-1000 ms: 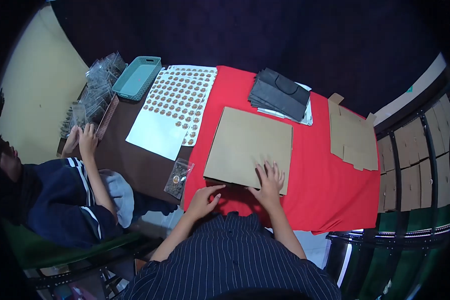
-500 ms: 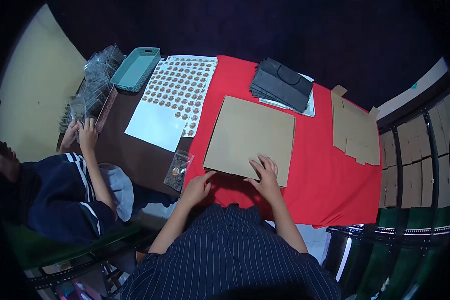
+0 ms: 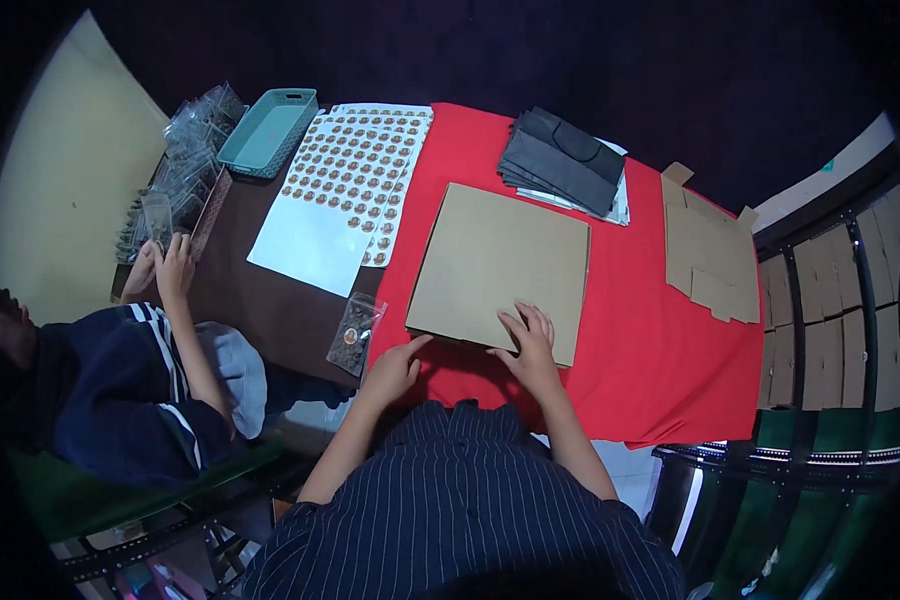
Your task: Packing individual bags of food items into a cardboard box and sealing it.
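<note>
A closed brown cardboard box (image 3: 500,265) lies flat on the red cloth in front of me. At its near left corner is my left hand (image 3: 395,370), thumb against the box edge and the other fingers partly hidden. My right hand (image 3: 530,347) rests at the near edge, right of the middle, its fingers spread on the lid and the thumb at the front side. Left of the box, a clear zip bag (image 3: 354,338) of dark pieces with a round sticker lies at the cloth's border.
Sticker sheets (image 3: 315,240), a teal basket (image 3: 270,135) and a heap of clear bags (image 3: 192,150) are on the left. A co-worker's hands (image 3: 162,268) hold a bag there. Black paper bags (image 3: 560,165) lie behind the box, an unfolded carton (image 3: 708,245) to the right, stacked boxes (image 3: 830,330) beyond.
The view has shifted slightly, so the table sits a little higher. My hands stay at the box's near edge, with the right fingers moved only slightly.
</note>
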The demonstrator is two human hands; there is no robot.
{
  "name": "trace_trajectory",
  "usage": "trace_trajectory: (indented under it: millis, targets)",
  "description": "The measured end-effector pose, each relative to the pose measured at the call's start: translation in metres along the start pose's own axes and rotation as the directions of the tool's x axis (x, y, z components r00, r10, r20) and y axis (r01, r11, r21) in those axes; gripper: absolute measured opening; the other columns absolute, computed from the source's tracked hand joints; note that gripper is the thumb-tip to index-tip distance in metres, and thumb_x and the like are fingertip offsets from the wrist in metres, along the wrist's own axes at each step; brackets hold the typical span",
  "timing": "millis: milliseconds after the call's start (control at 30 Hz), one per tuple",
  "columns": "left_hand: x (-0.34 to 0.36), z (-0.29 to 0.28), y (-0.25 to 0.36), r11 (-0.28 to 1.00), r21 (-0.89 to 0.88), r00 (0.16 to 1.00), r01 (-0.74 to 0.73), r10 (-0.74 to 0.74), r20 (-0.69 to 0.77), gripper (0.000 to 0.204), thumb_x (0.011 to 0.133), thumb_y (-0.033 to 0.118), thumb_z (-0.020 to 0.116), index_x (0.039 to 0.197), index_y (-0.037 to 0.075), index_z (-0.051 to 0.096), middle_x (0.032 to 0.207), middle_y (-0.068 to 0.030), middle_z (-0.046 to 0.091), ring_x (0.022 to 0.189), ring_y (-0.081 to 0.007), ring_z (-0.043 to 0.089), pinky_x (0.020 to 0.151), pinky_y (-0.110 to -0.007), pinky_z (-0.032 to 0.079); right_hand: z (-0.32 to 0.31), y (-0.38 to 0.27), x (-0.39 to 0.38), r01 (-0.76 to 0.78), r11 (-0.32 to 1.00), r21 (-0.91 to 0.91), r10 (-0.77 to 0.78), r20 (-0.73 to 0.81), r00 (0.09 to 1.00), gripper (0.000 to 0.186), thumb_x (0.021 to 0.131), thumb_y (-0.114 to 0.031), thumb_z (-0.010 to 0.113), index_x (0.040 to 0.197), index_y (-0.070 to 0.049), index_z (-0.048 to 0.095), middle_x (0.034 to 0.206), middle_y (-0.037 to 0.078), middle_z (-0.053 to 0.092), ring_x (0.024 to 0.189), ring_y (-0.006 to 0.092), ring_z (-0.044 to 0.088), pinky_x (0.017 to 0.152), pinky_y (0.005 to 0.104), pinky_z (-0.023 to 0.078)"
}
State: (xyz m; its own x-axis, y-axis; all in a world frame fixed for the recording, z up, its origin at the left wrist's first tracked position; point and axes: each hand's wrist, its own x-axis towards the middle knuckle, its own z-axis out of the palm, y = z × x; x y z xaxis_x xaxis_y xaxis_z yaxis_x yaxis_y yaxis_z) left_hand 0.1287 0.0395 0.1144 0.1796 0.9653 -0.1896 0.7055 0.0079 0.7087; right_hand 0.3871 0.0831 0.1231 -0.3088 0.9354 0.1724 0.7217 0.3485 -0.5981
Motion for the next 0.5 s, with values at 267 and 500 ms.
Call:
trace_trajectory:
  millis: [267,500]
  targets:
    - [-0.003,0.002,0.002,1.0,0.015,0.999,-0.018,0.018,-0.034,0.048,0.079,0.006,0.05,0.126,0.012,0.05,0.096,-0.0253,0.061,0.09,-0.0383,0.059,0.079,-0.045,0.048,0.006,-0.002,-0.003,-0.018,1.0,-0.017,0.018,0.004,1.0,0.061,0.071,-0.021,0.075,0.127,-0.012,0.05,0.137,0.017,0.036,0.13,0.0372,0.028,0.109,0.0496,0.018]
    - [-0.001,0.006,-0.001,0.994,-0.104,0.998,-0.036,0.031,-0.047,0.049,0.079,0.003,0.047,0.127,0.009,0.049,0.096,-0.0257,0.061,0.088,-0.0393,0.059,0.081,-0.045,0.047,0.009,0.004,-0.005,-0.002,1.0,0.026,0.003,-0.024,1.0,0.056,0.072,-0.021,0.074,0.123,-0.01,0.054,0.135,0.018,0.039,0.129,0.0374,0.031,0.109,0.0486,0.02]
